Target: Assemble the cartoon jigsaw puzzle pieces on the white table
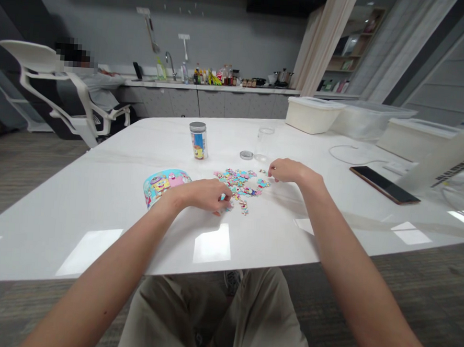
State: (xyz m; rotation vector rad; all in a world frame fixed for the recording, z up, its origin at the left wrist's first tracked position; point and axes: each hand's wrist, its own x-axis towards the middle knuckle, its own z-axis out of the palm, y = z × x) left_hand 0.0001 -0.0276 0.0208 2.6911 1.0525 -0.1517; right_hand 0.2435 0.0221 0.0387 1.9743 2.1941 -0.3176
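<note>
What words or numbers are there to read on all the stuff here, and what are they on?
None that I can read.
Puzzle pieces: colourful, too small to read.
Cartoon picture: no readable words.
Jar with the silver lid: any words on its label are too small and blurred.
Bottles on the back counter: labels too small and blurred.

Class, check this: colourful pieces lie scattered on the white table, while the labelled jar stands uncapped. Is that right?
Not quite: the head view shows the labelled jar capped with a grey lid. The colourful pieces do lie scattered on the white table.
</note>
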